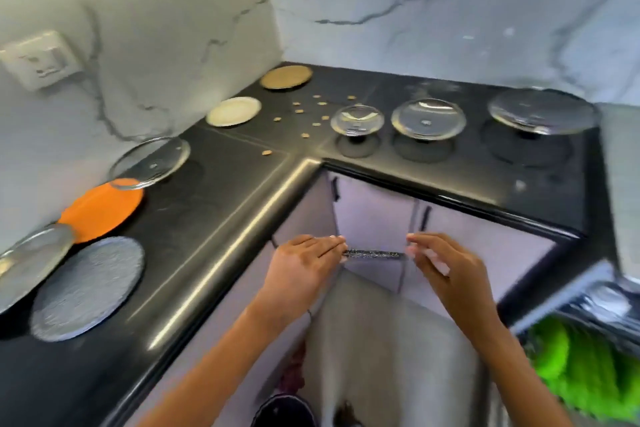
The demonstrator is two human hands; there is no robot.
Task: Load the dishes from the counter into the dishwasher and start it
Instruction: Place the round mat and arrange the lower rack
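A thin, dark, speckled plate (pixel 375 254) is seen edge-on, held level between the two hands in front of the pale cupboard doors (pixel 374 218), below the inner corner of the counter (pixel 221 204). The left hand (pixel 304 263) is laid flat against the plate's left rim with straight fingers; the right hand (pixel 446 263) meets the right rim with fingers extended and slightly bent. Whether either grip curls under the rim cannot be told, since the picture is blurred there.

The counter is an L-shaped slab of glossy black stone with a rounded front edge and fine seams. Along its left arm, near the front edge, a round grey plate (pixel 88 288) with a rough, hammered-looking surface is set, partly overlapped by a shiny metallic plate (pixel 31 260) at the far left edge. Behind them a flat orange plate (pixel 100 210) lies, with a clear glass plate (pixel 150 161) overlapping its far rim. Further towards the back corner a small cream plate (pixel 233 111) and a tan plate (pixel 285 77) are placed near the marbled wall (pixel 156 28). Small tan crumbs (pixel 313 111) are scattered on the corner.

Along the right arm three clear glass dishes are lined up: a small glass dish (pixel 356 120), a middle glass dish (pixel 427 120) and a large glass dish (pixel 542 111) by the right edge. A bright green ribbed object (pixel 585 364) shows at the lower right, too blurred to identify.
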